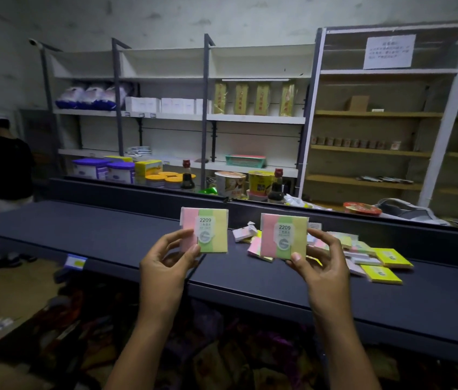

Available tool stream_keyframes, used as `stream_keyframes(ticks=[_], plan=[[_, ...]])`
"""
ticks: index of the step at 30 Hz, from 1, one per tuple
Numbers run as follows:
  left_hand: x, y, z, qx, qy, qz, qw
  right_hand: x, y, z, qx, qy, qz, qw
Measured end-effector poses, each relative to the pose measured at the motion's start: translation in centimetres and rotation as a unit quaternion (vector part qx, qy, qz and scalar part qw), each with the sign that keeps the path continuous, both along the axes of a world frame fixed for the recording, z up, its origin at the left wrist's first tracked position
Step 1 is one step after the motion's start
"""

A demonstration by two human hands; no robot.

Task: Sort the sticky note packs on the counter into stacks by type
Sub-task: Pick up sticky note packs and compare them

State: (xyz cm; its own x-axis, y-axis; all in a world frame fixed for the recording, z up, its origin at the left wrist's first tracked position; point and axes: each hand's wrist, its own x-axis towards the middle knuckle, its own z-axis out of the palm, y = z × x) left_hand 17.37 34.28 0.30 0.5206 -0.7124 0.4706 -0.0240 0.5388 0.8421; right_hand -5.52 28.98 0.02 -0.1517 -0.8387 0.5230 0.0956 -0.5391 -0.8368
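My left hand [167, 263] holds up a tricolour sticky note pack [204, 229], pink, green and yellow, labelled 2209. My right hand [322, 263] grips a second tricolour pack [284, 236] of the same kind, upright, facing me. Both packs hang above the dark counter [109, 235]. Behind my right hand lies a loose heap of packs [357, 250]: several tricolour ones, two plain yellow packs [381, 274] at the heap's right edge, and a small white pack [243, 233] at its left. My right hand partly hides the heap.
A raised ledge [137, 192] runs along the counter's far side, with tins, sauce bottles and noodle cups behind it. Shelving units line the back wall. A person in a black shirt [6, 167] stands at the far left. Patterned fabric lies below the counter front.
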Motion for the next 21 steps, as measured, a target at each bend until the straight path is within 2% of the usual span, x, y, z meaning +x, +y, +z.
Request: stream_keyframes(ticks=[10,21], plan=[[14.8,0.8,0.2,0.0,-0.052,0.007,0.999,14.4,0.9,0.1,-0.003,-0.022,0.009,1.0],[26.3,-2.0,-0.4,0.005,-0.035,0.051,0.998,26.1,-3.9,0.6,-0.012,0.01,0.06,0.998]])
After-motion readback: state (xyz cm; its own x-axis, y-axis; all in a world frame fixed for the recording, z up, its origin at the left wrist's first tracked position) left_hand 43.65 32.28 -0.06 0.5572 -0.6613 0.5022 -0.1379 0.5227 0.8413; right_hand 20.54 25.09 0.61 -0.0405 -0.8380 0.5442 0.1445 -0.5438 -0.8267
